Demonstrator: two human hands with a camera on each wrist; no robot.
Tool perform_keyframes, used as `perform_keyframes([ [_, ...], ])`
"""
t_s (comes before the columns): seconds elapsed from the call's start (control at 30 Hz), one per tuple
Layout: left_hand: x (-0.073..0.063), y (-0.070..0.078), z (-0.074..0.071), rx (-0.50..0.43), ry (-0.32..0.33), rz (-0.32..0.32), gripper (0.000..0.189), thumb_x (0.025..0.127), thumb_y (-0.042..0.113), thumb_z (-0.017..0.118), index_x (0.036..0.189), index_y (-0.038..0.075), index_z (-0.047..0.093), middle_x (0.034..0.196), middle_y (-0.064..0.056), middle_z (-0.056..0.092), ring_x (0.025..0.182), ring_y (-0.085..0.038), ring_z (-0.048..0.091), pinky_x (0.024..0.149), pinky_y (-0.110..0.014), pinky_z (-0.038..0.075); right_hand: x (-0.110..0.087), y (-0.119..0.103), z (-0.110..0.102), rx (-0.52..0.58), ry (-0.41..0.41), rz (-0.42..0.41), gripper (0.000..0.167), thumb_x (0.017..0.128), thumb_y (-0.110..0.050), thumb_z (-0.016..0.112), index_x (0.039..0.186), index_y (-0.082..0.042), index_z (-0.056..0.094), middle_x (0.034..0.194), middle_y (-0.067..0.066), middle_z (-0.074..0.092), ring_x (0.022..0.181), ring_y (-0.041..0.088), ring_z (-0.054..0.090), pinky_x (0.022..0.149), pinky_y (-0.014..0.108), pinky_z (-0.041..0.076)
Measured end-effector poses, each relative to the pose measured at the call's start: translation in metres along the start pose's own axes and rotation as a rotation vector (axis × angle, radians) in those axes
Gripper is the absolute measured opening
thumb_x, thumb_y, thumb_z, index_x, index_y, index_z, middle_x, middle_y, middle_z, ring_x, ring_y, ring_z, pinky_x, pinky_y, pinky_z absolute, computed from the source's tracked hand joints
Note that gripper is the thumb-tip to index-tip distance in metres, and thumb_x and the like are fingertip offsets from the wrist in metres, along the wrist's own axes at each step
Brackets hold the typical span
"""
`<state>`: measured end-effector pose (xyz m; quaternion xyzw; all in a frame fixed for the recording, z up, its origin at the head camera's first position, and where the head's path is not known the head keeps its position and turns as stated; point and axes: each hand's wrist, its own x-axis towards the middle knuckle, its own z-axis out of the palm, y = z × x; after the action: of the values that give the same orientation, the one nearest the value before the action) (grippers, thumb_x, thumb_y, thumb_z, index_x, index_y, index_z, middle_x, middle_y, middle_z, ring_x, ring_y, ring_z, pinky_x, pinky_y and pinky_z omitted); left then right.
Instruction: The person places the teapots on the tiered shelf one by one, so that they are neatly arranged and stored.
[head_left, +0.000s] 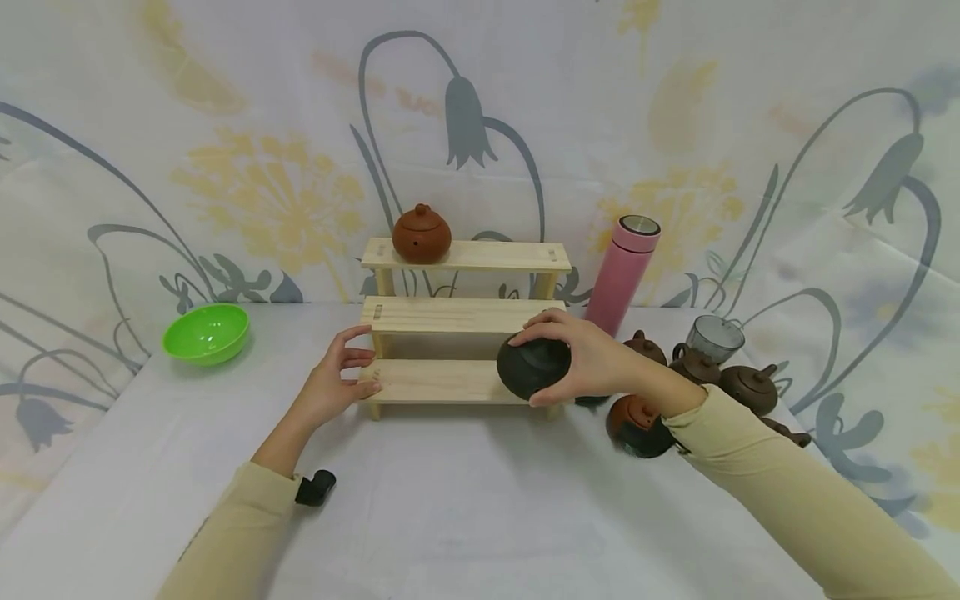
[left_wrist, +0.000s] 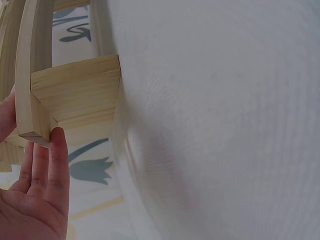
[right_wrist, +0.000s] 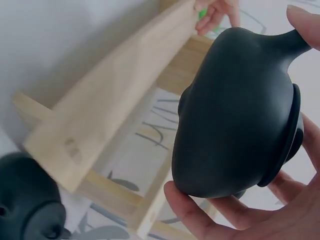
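Observation:
My right hand grips a black teapot in front of the shelf's right end. In the right wrist view the teapot is tipped sideways, fingers along its body and lid side, thumb by its handle. The three-step wooden shelf stands on the cloth-covered table. My left hand holds the left end of its lowest board, thumb on the upper side and fingertips against the end and underside. A reddish-brown teapot sits on the top step, toward the left.
A pink flask stands right of the shelf. Further right cluster several brown teapots, a glass cup and a red-and-black teapot. Another black teapot sits by the shelf's right end. A green bowl is at far left.

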<state>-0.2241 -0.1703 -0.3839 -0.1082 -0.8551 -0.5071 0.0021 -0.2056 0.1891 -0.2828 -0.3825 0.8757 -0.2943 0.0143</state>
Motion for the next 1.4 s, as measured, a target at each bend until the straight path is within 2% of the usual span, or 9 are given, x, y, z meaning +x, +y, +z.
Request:
perform_keyframes([
  [0.43, -0.001, -0.002, 0.000, -0.009, 0.004, -0.002, 0.083, 0.079, 0.000, 0.072, 0.143, 0.020, 0.025, 0.125, -0.022, 0.050, 0.119, -0.035, 0.046, 0.092, -0.051, 0.042, 0.048, 0.000, -0.017, -0.001, 0.053, -0.019, 0.061, 0.066, -0.030, 0.084, 0.122, -0.017, 0.062, 0.126, 0.005, 0.046, 0.113, 0.023, 0.044, 0.089, 0.042, 0.042],
  [0.6, -0.001, -0.003, -0.001, -0.013, 0.005, -0.001, 0.083, 0.079, 0.000, 0.072, 0.144, 0.021, 0.025, 0.125, -0.022, 0.050, 0.119, -0.034, 0.045, 0.092, -0.051, 0.041, 0.065, 0.004, -0.021, -0.006, 0.119, -0.024, 0.062, 0.066, -0.028, 0.085, 0.122, -0.016, 0.062, 0.128, 0.005, 0.046, 0.118, 0.023, 0.041, 0.090, 0.043, 0.041],
  [0.8, 0.000, -0.003, 0.001, -0.019, -0.001, 0.006, 0.083, 0.079, 0.000, 0.072, 0.144, 0.022, 0.025, 0.125, -0.021, 0.050, 0.120, -0.034, 0.045, 0.092, -0.051, 0.041, 0.085, 0.011, -0.028, 0.016, 0.195, -0.049, 0.060, 0.065, -0.022, 0.085, 0.121, -0.013, 0.063, 0.126, 0.007, 0.047, 0.115, 0.025, 0.043, 0.090, 0.042, 0.041],
  [1.1, -0.001, -0.004, 0.001, -0.021, 0.006, 0.007, 0.083, 0.079, -0.001, 0.072, 0.144, 0.021, 0.025, 0.125, -0.021, 0.050, 0.119, -0.034, 0.046, 0.092, -0.052, 0.041, 0.115, 0.021, -0.033, 0.016, 0.194, 0.057, 0.061, 0.068, -0.025, 0.083, 0.123, -0.014, 0.061, 0.129, 0.005, 0.047, 0.113, 0.023, 0.044, 0.092, 0.042, 0.040],
  [1.23, 0.000, -0.005, 0.001, -0.027, 0.002, 0.012, 0.083, 0.079, -0.001, 0.072, 0.144, 0.022, 0.025, 0.125, -0.021, 0.050, 0.119, -0.034, 0.045, 0.092, -0.052, 0.041, 0.125, 0.029, -0.033, 0.040, 0.218, 0.097, 0.059, 0.070, -0.024, 0.082, 0.123, -0.012, 0.060, 0.128, 0.007, 0.049, 0.112, 0.025, 0.045, 0.092, 0.043, 0.039],
  [1.4, 0.001, -0.004, 0.001, -0.026, 0.001, 0.001, 0.084, 0.079, -0.002, 0.072, 0.144, 0.022, 0.025, 0.125, -0.020, 0.050, 0.119, -0.033, 0.045, 0.092, -0.051, 0.042, 0.132, 0.037, -0.034, 0.093, 0.254, 0.176, 0.062, 0.073, -0.029, 0.080, 0.129, -0.015, 0.056, 0.138, 0.007, 0.040, 0.124, 0.026, 0.037, 0.100, 0.046, 0.033],
])
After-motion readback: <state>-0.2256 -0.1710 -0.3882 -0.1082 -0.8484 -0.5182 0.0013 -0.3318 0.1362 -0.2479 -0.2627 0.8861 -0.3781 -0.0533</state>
